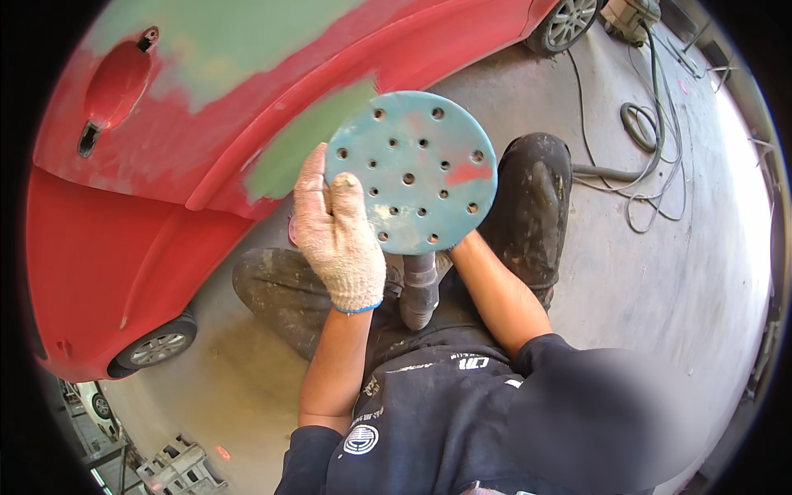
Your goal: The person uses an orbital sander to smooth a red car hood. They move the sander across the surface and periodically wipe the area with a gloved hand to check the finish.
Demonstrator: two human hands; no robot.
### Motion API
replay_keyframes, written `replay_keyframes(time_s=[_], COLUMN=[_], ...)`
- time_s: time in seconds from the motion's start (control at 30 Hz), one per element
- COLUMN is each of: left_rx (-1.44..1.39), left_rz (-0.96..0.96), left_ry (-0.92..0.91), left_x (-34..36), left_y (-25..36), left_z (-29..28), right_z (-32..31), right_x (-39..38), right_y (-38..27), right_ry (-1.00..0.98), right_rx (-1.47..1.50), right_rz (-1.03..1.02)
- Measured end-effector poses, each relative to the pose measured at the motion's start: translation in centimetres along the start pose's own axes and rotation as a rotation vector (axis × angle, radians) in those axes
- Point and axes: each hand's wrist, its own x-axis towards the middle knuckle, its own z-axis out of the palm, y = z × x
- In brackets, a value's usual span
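Observation:
A round teal sanding disc (429,177) with several dust holes and a red smear is turned face up toward me, in front of my knees. It is on a sander whose black hose connector (419,293) shows below the rim. My left hand (342,239), in a dusty white knit glove, is closed on the disc's left edge, one digit resting on its face. My right forearm (499,293) runs up behind the disc's lower right, where the hand and fingers are hidden. Beyond the disc is a red car panel with a sanded green patch (305,148).
The red car (124,256) fills the left side, its recessed door handle (120,78) at upper left. A thick hose and cables (648,136) lie looped on the grey floor at right, leading to a machine (631,16). A grey slotted block (177,470) sits lower left.

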Motion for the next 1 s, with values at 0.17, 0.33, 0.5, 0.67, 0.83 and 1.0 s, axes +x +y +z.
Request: replay_keyframes(time_s=[0.17, 0.33, 0.5, 0.67, 0.83, 1.0], left_rx=[0.126, 0.105, 0.088, 0.143, -0.054, 0.654], left_rz=[0.097, 0.146, -0.013, 0.095, -0.072, 0.377], left_ry=[0.031, 0.024, -0.122, -0.268, -0.137, -0.073], left_x=[0.2, 0.4, 0.3, 0.5, 2.0, 2.9], left_y=[-1.0, -1.0, -0.6, 0.1, -1.4, -2.2], left_z=[-0.7, -0.6, -1.2, -1.5, -2.7, -3.2], right_z=[0.2, 0.5, 0.7, 0.8, 0.7, 1.0], right_x=[-0.1, 0.0, -0.2, -0.5, -0.7, -2.2], right_y=[0.3, 0.4, 0.5, 0.5, 0.6, 0.9], right_ry=[0.032, 0.056, 0.078, 0.087, 0.084, 0.037], right_rx=[-0.027, -0.051, -0.079, -0.106, -0.132, -0.238], right_rz=[0.011, 0.030, 0.043, 0.060, 0.097, 0.190])
